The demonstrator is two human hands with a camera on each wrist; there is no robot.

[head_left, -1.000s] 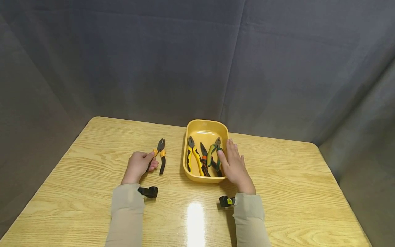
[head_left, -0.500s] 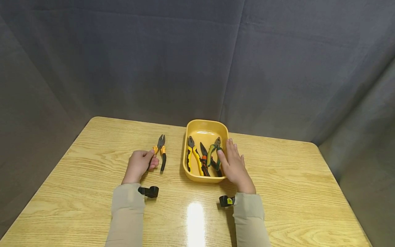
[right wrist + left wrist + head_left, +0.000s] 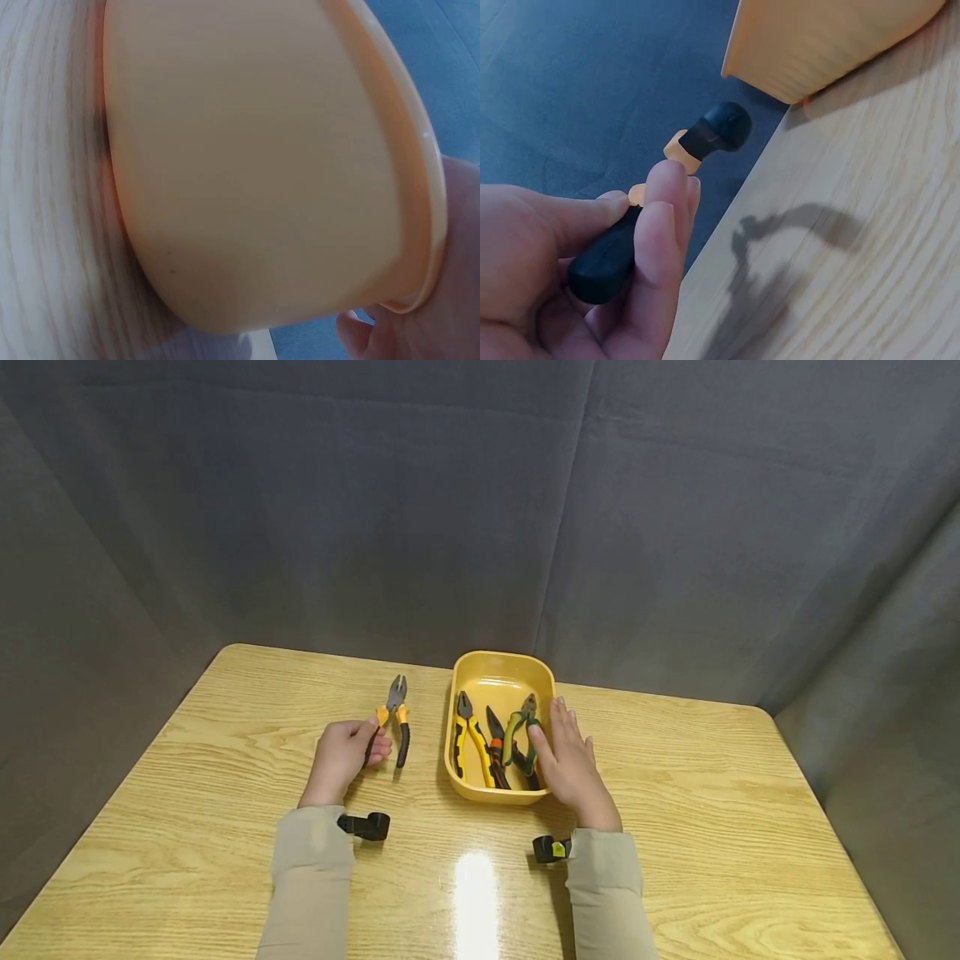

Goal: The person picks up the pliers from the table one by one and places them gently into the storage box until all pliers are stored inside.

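Observation:
My left hand (image 3: 347, 753) grips one handle of a pair of combination pliers (image 3: 403, 731) with orange and black handles. The jaws point away from me, and the other handle spreads free to the right. In the left wrist view the black handle (image 3: 604, 262) lies between thumb and fingers, over a shadow on the table. On the right wall of a yellow plastic bin (image 3: 502, 796) is my right hand (image 3: 573, 764), its thumb over the inside and its fingers along the outside. In the right wrist view the bin's outer wall (image 3: 255, 165) hides much of that hand.
Inside the bin lie yellow-and-black pliers (image 3: 478, 747), an orange-and-black plier-like tool (image 3: 496, 745) and green-handled pliers (image 3: 513, 731). The bin stands near the far edge of the wooden table (image 3: 697, 827). Behind hangs a grey curtain (image 3: 375, 510).
The left hand has moved slightly forward and right with the pliers, whose jaws now reach farther from me. The right hand and the bin stay in place.

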